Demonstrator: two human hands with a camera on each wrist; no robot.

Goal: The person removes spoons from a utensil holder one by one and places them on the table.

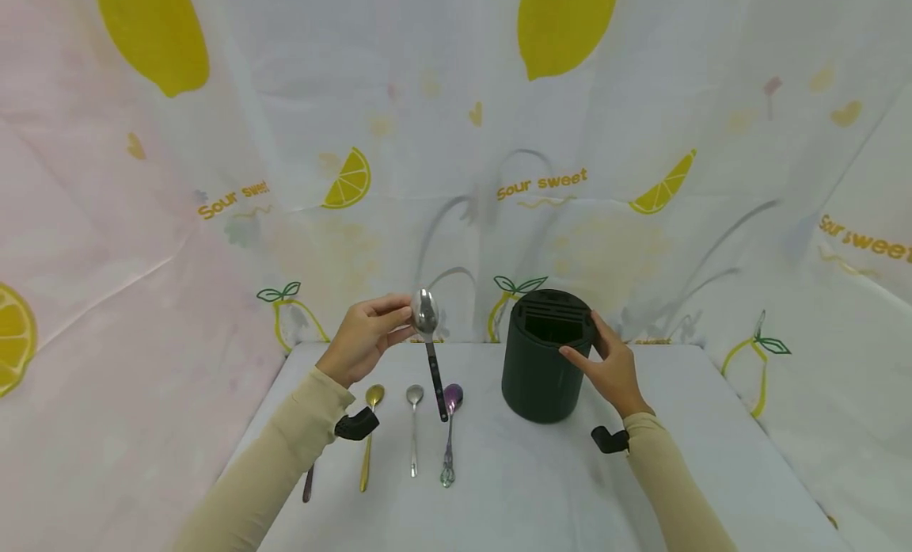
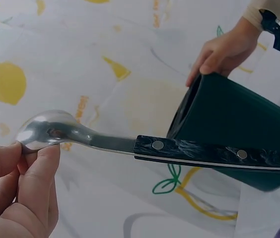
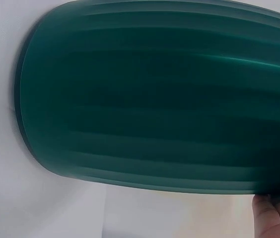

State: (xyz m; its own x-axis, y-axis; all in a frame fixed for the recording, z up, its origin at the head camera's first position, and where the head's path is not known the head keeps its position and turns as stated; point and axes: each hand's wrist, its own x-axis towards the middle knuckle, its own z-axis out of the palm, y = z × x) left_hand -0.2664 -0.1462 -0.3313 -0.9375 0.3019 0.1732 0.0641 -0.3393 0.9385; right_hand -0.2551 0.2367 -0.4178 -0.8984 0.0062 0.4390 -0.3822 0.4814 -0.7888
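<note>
My left hand [image 1: 367,336] pinches the edge of a spoon's steel bowl between thumb and fingers. The spoon [image 1: 426,318] hangs in the air over the table, bowl up and black riveted handle [image 2: 194,149] pointing down. To its right stands a dark green utensil holder [image 1: 543,370], upright on the table, with a slotted black top and a wide opening. My right hand [image 1: 614,370] grips the holder's upper rim from the right, thumb in front and fingers behind. In the right wrist view the holder's green wall fills most of the picture, with fingertips [image 3: 269,213] at its edge.
On the white table [image 1: 513,489] lie a gold spoon [image 1: 366,449], a small silver spoon [image 1: 414,429] and a purple-green spoon [image 1: 449,441]. A dark handle [image 1: 308,485] shows beside my left sleeve. A lemon-print cloth [image 1: 442,124] hangs behind the table.
</note>
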